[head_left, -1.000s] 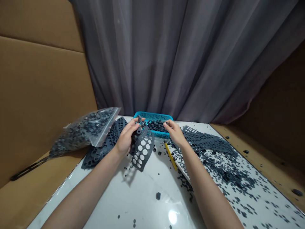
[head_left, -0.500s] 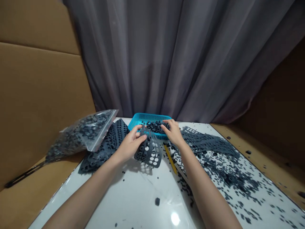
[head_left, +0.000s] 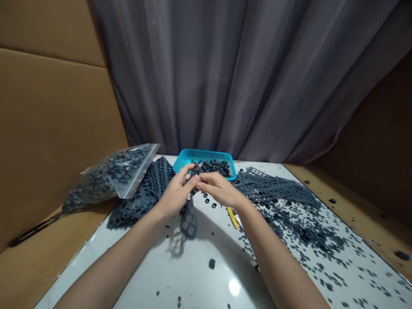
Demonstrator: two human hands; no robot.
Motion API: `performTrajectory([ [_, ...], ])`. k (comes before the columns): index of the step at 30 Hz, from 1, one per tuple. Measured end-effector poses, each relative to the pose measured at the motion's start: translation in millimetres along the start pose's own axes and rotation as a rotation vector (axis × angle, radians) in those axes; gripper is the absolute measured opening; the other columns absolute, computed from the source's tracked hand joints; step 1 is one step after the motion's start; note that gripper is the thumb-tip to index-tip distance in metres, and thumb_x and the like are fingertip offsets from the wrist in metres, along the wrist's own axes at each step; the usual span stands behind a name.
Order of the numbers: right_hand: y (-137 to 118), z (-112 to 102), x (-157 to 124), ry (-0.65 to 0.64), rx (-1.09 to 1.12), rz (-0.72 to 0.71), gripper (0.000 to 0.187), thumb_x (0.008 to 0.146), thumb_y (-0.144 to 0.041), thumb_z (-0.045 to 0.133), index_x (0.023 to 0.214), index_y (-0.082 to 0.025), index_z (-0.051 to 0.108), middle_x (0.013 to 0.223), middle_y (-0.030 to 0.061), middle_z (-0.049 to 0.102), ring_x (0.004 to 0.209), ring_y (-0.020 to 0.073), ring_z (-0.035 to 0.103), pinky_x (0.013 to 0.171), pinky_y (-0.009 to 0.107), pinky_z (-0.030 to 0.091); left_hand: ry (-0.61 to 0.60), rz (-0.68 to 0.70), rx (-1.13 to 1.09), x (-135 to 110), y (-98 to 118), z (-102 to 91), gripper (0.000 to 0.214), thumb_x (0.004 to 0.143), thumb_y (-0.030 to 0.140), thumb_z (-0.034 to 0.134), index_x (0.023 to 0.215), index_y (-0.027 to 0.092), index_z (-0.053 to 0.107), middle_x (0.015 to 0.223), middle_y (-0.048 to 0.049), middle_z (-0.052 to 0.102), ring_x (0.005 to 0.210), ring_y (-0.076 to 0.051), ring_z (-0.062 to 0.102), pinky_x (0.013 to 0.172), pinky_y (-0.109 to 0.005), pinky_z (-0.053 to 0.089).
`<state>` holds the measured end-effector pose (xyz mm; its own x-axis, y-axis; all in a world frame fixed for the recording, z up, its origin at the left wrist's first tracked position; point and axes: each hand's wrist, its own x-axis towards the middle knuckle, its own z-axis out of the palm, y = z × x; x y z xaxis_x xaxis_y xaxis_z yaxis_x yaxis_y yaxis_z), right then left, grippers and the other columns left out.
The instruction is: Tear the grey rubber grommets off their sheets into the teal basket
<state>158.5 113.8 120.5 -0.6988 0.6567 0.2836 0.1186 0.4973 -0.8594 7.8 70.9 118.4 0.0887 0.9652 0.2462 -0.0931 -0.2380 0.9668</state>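
My left hand (head_left: 175, 191) is closed around the top of a dark grey perforated rubber sheet (head_left: 189, 221). The sheet hangs below the fingers, seen nearly edge-on, with round holes along its lower end. My right hand (head_left: 220, 189) meets it from the other side, fingertips pressed together on the sheet beside the left thumb; what lies between them is partly hidden. Just behind both hands stands a blue plastic basket (head_left: 234, 165) holding small black rubber pieces (head_left: 215, 168). A few black rings (head_left: 207, 201) lie under the right hand.
A clear zip bag (head_left: 112, 176) full of black pieces leans at left, beside stacked perforated sheets (head_left: 144, 197). More punched sheets (head_left: 277, 189) and scattered bits (head_left: 312, 236) cover the right side. A yellow-handled tool (head_left: 232, 218) lies near my right wrist. Cardboard walls (head_left: 51, 128) flank the table.
My right hand has come from over the basket to the sheet in my left hand. The sheet has turned edge-on. Black rings now show on the table below the right hand.
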Motion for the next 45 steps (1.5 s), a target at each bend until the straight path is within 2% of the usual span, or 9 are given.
performTrajectory([
  [6,12.3,22.4,10.6,0.09,0.774,0.03,0.037,0.069,-0.04,0.067,0.055,-0.017,0.041,0.051,-0.0064,0.034,0.048,0.0067,0.027,0.049,0.022,0.022,0.01,-0.142,-0.439,0.6,0.2,4.6,0.044,0.071,0.03,0.068,0.112,0.022,0.055,0.065,0.0024,0.061,0.047,-0.008,0.053,0.048,-0.019,0.042],
  [13,21.3,15.4,11.1,0.242,1.105,-0.095,0.035,0.077,-0.03,0.057,0.057,-0.02,0.029,0.053,-0.0071,0.019,0.047,0.0088,0.022,0.049,0.022,0.029,0.223,-0.15,-0.555,9.8,-1.2,-10.3,0.038,0.073,0.019,0.061,0.111,0.02,0.056,0.059,0.0055,0.055,0.044,-0.006,0.051,0.043,-0.016,0.041],
  [16,27.1,-9.0,9.0,0.345,0.884,-0.153,0.031,0.083,-0.037,0.048,0.061,-0.021,0.033,0.056,-0.0057,0.025,0.05,0.0104,0.03,0.054,0.024,0.034,0.239,-0.062,-0.495,15.3,-0.9,-20.3,0.035,0.074,0.018,0.059,0.109,0.019,0.058,0.055,0.0065,0.051,0.044,-0.006,0.049,0.044,-0.015,0.039],
  [23,91.2,-50.4,-3.6,0.625,-0.531,0.225,0.018,0.078,-0.036,0.052,0.079,-0.018,0.057,0.083,0.0065,0.061,0.085,0.0226,0.048,0.082,0.04,0.035,0.078,-0.047,-0.294,9.7,-6.7,-12.2,0.036,0.076,0.03,0.051,0.111,0.021,0.058,0.071,0.0015,0.06,0.057,-0.011,0.051,0.051,-0.019,0.039],
  [27,116.2,-54.0,-11.0,0.67,-0.628,0.324,0.022,0.077,-0.035,0.055,0.085,-0.017,0.063,0.101,0.0132,0.061,0.105,0.0333,0.039,0.089,0.054,0.026,0.006,-0.022,-0.171,7.3,-10.0,-7.9,0.041,0.069,0.018,0.051,0.109,0.021,0.059,0.098,-0.0013,0.065,0.081,-0.018,0.059,0.073,-0.027,0.044],
  [31,84.2,-53.8,-9.2,0.667,-0.65,0.213,0.025,0.081,-0.036,0.052,0.092,-0.016,0.062,0.111,0.0134,0.058,0.105,0.0298,0.044,0.088,0.047,0.032,-0.041,-0.005,0.12,4.2,-8.1,-4.1,0.027,0.075,0.021,0.053,0.101,0.019,0.057,0.091,-0.0024,0.066,0.08,-0.018,0.06,0.073,-0.027,0.043],
  [36,-3.5,-31.7,-8.2,0.287,-0.482,-0.178,0.025,0.084,-0.041,0.051,0.075,-0.017,0.053,0.073,0.002,0.057,0.071,0.0145,0.051,0.068,0.027,0.037,-0.058,0.134,0.403,-2.2,-3.8,-3.2,0.022,0.079,0.024,0.055,0.095,0.021,0.041,0.067,0.0034,0.058,0.059,-0.012,0.053,0.058,-0.022,0.037],
  [40,-33.4,-14.8,-13.3,0.12,-0.55,-0.065,0.033,0.083,-0.046,0.051,0.069,-0.017,0.046,0.065,-0.001,0.05,0.061,0.0115,0.044,0.057,0.024,0.03,-0.095,0.246,0.454,-5.8,-0.5,-4.9,0.025,0.08,0.018,0.052,0.093,0.023,0.031,0.067,0.0056,0.05,0.06,-0.01,0.049,0.059,-0.021,0.035],
  [45,-27.6,-16.1,-15.6,0.035,-0.417,0.023,0.035,0.086,-0.045,0.047,0.065,-0.018,0.039,0.059,-0.0047,0.039,0.056,0.0089,0.036,0.052,0.023,0.025,-0.168,0.313,0.562,-9.7,8.5,-4.6,0.025,0.08,0.016,0.051,0.094,0.023,0.032,0.077,0.0029,0.051,0.072,-0.012,0.051,0.069,-0.024,0.036],
])
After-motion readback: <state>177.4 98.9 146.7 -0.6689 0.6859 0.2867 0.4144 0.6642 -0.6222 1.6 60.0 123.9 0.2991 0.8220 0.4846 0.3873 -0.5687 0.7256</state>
